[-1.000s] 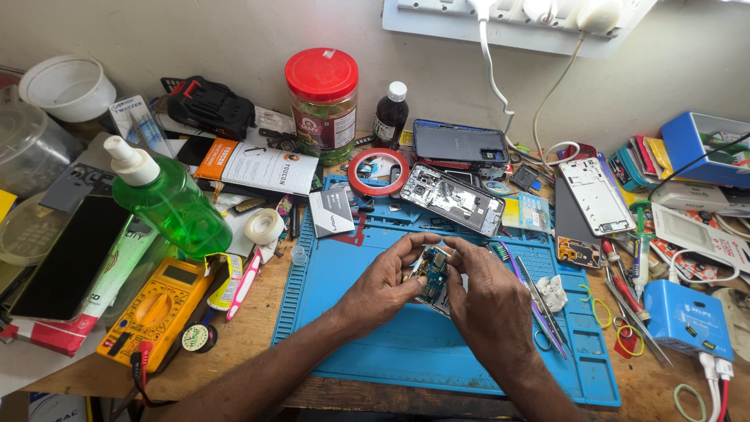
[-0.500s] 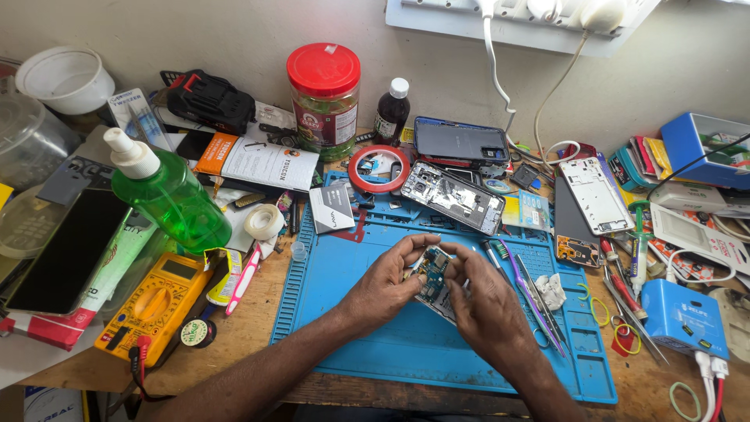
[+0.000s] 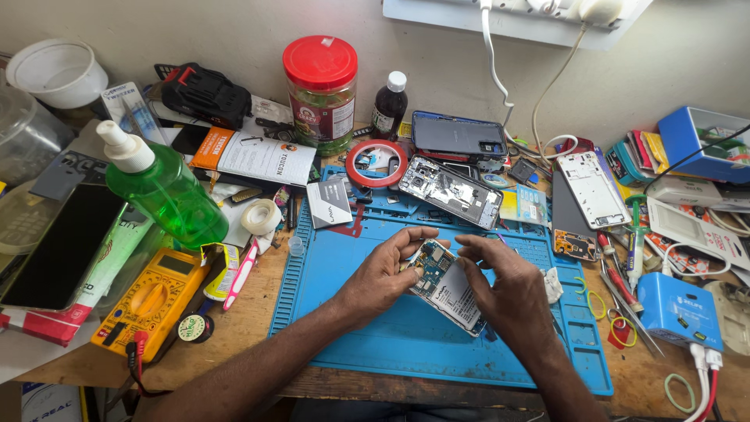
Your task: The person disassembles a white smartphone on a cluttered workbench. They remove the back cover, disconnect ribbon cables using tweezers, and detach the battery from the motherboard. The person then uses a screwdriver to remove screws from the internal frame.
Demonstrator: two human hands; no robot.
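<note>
An opened phone (image 3: 445, 287) with its back off lies tilted over the blue work mat (image 3: 367, 344), showing a circuit board and a pale battery. My left hand (image 3: 383, 275) grips its upper left edge, thumb and fingers pinched at the board. My right hand (image 3: 504, 293) rests on its right side, fingers curled over the top edge near the board. Both hands hold the phone just above the mat's middle.
A second opened phone frame (image 3: 451, 190) and a dark phone back (image 3: 458, 136) lie behind the mat. A green spray bottle (image 3: 166, 190), yellow multimeter (image 3: 148, 303), red-lidded jar (image 3: 321, 92), red tape ring (image 3: 376, 162) and tweezers and screwdrivers (image 3: 625, 266) crowd the bench.
The view has shifted slightly. My right hand's fingers have moved up onto the phone's top edge; my left hand keeps its grip on the board end.
</note>
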